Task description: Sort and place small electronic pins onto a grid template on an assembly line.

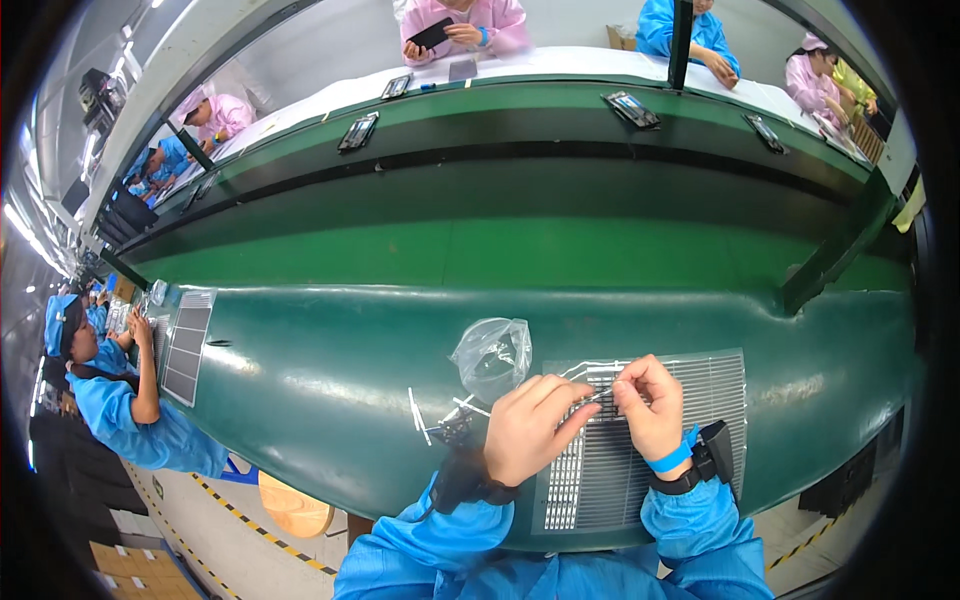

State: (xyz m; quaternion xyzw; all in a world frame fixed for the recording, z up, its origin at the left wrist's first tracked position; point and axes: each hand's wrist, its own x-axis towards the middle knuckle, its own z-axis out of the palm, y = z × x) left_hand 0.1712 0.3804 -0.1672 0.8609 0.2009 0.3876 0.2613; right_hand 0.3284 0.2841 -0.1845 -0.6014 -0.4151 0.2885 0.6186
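A flat sheet (690, 420) covered with rows of thin strips lies on the table in front of me. Over its upper part both my hands come close together, fingers pinched. My left hand (535, 428) and my right hand (652, 408) grip a small thin strip (601, 394) between them; its exact kind is too small to make out. Short white-and-dark pieces (565, 490) line the sheet's left side. Left of my left hand lie several loose white strips (418, 415) and a small dark heap (455, 430). Just beyond it rests a crumpled clear plastic bag (493, 355).
My green-covered table (330, 350) meets a green conveyor belt (500, 230). Phone-like devices (632, 110) lie along its far side. A dark post (840, 245) stands at right. At left, a co-worker in blue (140, 400) works beside another sheet (188, 345). Others sit opposite.
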